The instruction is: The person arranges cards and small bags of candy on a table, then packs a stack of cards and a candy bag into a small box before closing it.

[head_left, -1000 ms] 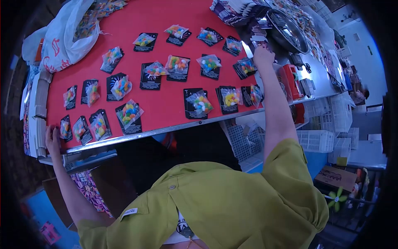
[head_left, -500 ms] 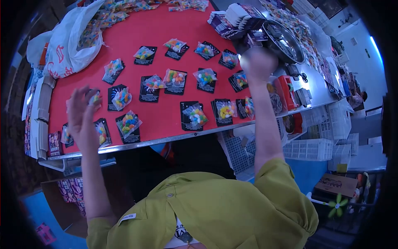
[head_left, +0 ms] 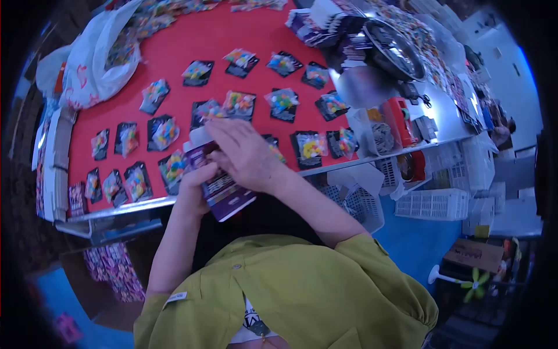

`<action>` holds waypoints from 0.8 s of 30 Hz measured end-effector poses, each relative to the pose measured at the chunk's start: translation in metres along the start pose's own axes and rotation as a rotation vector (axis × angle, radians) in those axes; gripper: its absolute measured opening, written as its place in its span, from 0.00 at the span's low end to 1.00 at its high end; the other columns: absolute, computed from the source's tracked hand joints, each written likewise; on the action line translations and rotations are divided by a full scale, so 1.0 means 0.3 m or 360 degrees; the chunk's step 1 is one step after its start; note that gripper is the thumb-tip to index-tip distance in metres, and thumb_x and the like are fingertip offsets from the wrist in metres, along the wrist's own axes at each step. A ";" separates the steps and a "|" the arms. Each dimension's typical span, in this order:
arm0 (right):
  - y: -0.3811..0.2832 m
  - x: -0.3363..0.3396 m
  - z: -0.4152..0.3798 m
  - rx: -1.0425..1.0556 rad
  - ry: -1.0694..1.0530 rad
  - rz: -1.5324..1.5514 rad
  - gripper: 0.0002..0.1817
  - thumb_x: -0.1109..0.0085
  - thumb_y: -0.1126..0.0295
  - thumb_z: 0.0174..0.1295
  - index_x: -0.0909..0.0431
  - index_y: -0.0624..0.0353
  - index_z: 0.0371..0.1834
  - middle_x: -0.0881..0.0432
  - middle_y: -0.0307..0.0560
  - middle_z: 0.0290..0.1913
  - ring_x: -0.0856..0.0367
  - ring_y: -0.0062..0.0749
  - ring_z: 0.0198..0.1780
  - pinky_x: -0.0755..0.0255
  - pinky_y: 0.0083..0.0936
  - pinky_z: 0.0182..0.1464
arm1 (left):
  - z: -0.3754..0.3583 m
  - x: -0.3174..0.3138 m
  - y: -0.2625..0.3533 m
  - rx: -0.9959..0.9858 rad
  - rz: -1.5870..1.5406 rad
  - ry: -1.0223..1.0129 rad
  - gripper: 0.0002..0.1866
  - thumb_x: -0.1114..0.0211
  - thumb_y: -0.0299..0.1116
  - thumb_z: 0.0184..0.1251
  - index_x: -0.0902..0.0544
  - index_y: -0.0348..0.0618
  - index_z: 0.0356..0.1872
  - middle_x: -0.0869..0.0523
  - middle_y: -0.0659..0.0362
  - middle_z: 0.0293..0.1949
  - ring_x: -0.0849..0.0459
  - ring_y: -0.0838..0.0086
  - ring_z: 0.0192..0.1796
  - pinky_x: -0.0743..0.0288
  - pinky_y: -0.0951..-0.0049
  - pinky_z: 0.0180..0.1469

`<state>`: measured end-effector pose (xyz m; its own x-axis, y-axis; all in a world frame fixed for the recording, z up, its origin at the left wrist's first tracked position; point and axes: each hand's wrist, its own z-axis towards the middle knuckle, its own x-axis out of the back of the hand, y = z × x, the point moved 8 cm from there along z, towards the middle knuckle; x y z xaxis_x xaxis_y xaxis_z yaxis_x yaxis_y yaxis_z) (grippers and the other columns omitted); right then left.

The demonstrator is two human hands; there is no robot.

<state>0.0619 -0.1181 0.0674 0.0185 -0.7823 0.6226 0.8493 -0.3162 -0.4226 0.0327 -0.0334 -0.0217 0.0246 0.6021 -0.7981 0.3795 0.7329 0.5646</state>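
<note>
A purple printed carton point(head_left: 231, 205) with a white flap at its upper end is tilted between my hands above the table's front edge. My left hand point(head_left: 196, 185) grips its left side. My right hand point(head_left: 250, 156) lies over the upper part, its fingers bent around the flap end; the fingertips are partly hidden. Beyond my hands, black cards each bear a clear packet of colourful candies, such as one packet point(head_left: 167, 134) left of the carton and another packet point(head_left: 239, 102) behind my right hand. The packet nearest my right wrist is partly covered.
Flat purple cartons point(head_left: 317, 29) are stacked at the back right beside a metal bowl point(head_left: 388, 65). A white plastic bag point(head_left: 96, 72) of candy packets stands back left. Scissors point(head_left: 426, 101) and a clear bin point(head_left: 372, 135) are at right. White crates point(head_left: 431, 205) stand below.
My right hand has come from the back right to the front middle. My left hand has moved right and down from the left packets. A purple carton is now between both hands.
</note>
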 end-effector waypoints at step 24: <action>-0.012 0.013 -0.196 0.0079 -0.0041 0.0293 0.20 0.34 0.80 0.47 0.30 0.60 0.44 0.22 0.49 0.45 0.22 0.44 0.49 0.29 0.44 0.58 | -0.089 0.072 -0.090 0.0454 -0.0181 0.0565 0.18 0.43 0.42 0.70 0.25 0.36 0.48 0.15 0.52 0.39 0.13 0.67 0.40 0.17 0.67 0.42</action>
<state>0.0278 -0.1516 0.0327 0.1887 -0.8105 0.5545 0.8555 -0.1416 -0.4981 -0.0016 -0.0317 -0.0486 -0.3309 0.6302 -0.7024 0.6016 0.7143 0.3575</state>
